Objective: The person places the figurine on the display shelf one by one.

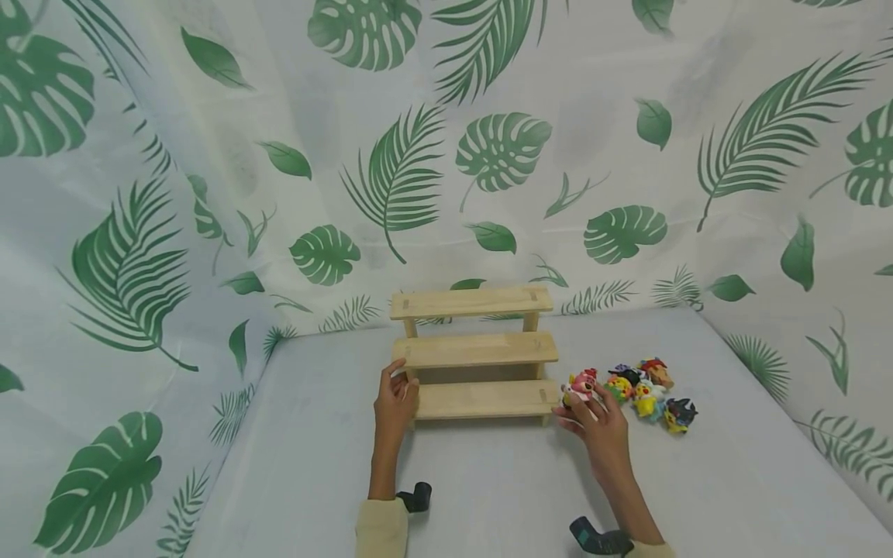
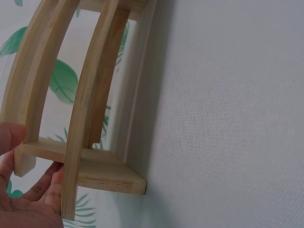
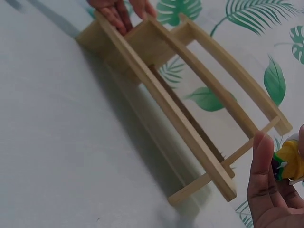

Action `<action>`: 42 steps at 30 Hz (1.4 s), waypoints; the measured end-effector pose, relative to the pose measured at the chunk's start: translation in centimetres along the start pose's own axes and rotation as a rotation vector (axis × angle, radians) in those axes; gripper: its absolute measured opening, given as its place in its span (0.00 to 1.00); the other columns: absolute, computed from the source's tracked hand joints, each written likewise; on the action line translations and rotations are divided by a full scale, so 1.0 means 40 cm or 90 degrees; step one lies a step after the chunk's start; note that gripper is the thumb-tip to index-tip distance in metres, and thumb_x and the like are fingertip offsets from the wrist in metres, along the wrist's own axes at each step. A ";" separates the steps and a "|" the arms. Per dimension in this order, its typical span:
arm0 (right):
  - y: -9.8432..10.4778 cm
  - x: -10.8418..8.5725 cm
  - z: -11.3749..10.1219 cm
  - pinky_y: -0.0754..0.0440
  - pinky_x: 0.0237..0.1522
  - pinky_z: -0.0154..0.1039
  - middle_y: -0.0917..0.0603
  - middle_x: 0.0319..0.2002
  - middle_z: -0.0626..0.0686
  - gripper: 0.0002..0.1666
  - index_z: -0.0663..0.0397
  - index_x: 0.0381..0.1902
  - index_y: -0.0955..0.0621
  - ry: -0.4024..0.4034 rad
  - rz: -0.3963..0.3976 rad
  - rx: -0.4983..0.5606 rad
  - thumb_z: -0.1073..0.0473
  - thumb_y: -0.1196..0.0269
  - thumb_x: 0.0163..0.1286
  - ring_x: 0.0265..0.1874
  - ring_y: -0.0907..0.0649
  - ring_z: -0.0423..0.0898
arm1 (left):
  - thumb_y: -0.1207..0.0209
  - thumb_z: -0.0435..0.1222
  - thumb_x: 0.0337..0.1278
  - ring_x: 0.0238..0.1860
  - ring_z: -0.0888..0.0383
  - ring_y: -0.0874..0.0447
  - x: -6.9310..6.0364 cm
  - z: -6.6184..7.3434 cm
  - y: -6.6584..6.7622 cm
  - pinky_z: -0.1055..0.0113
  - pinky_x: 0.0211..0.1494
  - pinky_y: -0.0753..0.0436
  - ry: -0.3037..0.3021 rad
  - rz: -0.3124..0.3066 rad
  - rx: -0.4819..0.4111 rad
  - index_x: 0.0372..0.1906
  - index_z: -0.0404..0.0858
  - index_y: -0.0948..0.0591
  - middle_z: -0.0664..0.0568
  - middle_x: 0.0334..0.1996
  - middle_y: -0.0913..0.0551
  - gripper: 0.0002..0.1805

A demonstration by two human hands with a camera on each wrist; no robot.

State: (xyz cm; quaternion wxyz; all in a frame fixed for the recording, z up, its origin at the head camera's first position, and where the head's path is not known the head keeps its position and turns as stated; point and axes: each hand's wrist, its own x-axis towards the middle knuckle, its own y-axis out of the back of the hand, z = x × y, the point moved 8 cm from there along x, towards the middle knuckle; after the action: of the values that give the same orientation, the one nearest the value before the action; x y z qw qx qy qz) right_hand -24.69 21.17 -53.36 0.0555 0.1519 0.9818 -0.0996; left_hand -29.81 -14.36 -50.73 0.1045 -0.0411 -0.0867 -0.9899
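A three-tier wooden shelf stands on the white surface, its steps rising toward the back. At its left end, my left hand grips the side near the middle step; in the left wrist view the fingers of that hand reach in around the end of the wooden shelf. Just off the shelf's right end, my right hand pinches a small pink-and-white figurine. The right wrist view shows the held figurine's yellow and green part between the thumb and fingers of the right hand.
Several small colourful figurines lie clustered right of my right hand, with a dark-and-yellow one at the near edge of the group. Leaf-printed white sheeting rises behind the shelf and along both sides.
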 end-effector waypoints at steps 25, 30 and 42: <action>-0.121 0.046 -0.071 0.13 0.36 0.37 0.17 0.44 0.37 0.36 0.55 0.67 0.34 0.065 -0.056 -0.039 0.51 0.34 0.67 0.33 0.12 0.36 | 0.41 0.37 0.66 0.64 0.42 0.25 0.020 -0.051 0.000 0.52 0.68 0.28 -0.017 0.014 0.014 0.66 0.51 0.31 0.36 0.60 0.23 0.26; -0.170 0.068 -0.087 0.12 0.31 0.39 0.15 0.45 0.42 0.35 0.53 0.66 0.33 0.095 -0.088 -0.039 0.51 0.34 0.66 0.33 0.12 0.38 | 0.41 0.37 0.66 0.64 0.40 0.26 0.025 -0.045 0.002 0.50 0.69 0.29 -0.022 0.018 -0.008 0.68 0.50 0.32 0.34 0.61 0.24 0.27; -0.278 0.092 -0.088 0.12 0.29 0.41 0.14 0.47 0.55 0.29 0.54 0.64 0.30 0.124 -0.162 0.028 0.57 0.36 0.69 0.32 0.11 0.41 | 0.41 0.37 0.66 0.62 0.44 0.23 0.019 -0.042 0.000 0.51 0.67 0.26 -0.016 0.011 0.010 0.66 0.54 0.30 0.39 0.59 0.22 0.25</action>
State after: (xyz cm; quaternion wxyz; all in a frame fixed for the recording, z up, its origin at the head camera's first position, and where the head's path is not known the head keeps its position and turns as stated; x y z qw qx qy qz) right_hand -31.88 12.61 -48.45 -0.0560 0.0363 0.9915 -0.1121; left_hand -30.67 -14.83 -52.29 0.1120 -0.0537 -0.0956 -0.9876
